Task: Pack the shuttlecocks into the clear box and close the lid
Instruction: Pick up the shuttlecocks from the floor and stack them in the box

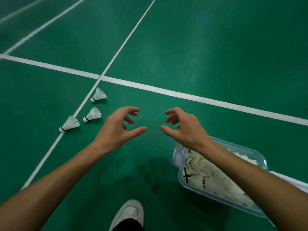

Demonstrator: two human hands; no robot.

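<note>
Shuttlecocks (208, 177) fill clear box (260, 157); left hand (116, 129) & right hand (185, 127) spread, empty.

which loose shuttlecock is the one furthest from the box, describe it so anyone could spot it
Start where the two white court lines cross, then follow the thinner line down to the left. Three shuttlecocks lie along it; yours is the lowest, leftmost shuttlecock. Unlike the other two, it lies right across the line, cork pointing lower left.
</note>
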